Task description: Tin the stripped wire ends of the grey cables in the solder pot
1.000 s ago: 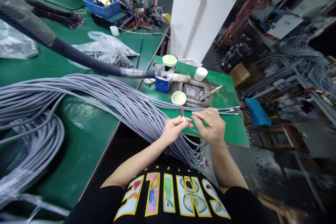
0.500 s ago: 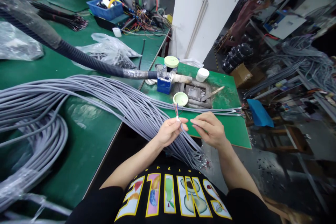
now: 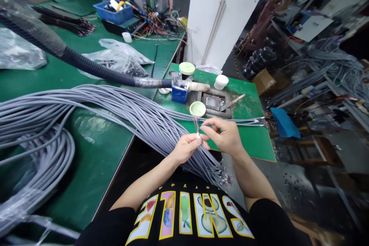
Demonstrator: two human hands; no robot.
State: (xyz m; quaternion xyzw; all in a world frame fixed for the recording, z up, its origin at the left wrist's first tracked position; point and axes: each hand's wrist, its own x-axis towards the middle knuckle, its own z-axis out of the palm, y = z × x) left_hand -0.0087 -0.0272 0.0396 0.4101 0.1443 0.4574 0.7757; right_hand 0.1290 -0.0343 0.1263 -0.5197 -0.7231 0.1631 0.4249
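Observation:
Between the thumb and fingers of my left hand (image 3: pixel 187 147) is the end of a grey cable, gripped at a white band (image 3: pixel 198 135). Thin coloured wires (image 3: pixel 197 123) fan upward from that end, red, blue and other colours among them. My right hand (image 3: pixel 223 134) is right beside them with thumb and forefinger pinched together at the wires' right edge. Whether a single wire sits in that pinch is too small to tell. Just beyond the wire tips stands a pale green round lid or shallow dish (image 3: pixel 197 109).
A thick bundle of grey cables (image 3: pixel 144 111) crosses from the left table under my hands. On the small green table are a solder pot (image 3: pixel 212 102), a scraper (image 3: pixel 234 102), a blue box (image 3: pixel 179 95) and a white tub (image 3: pixel 221 82). An extraction hose (image 3: pixel 95 65) arches over the left.
My right hand has moved left and slightly up, to the coloured wires. My left hand has shifted a little down and right with the cable end.

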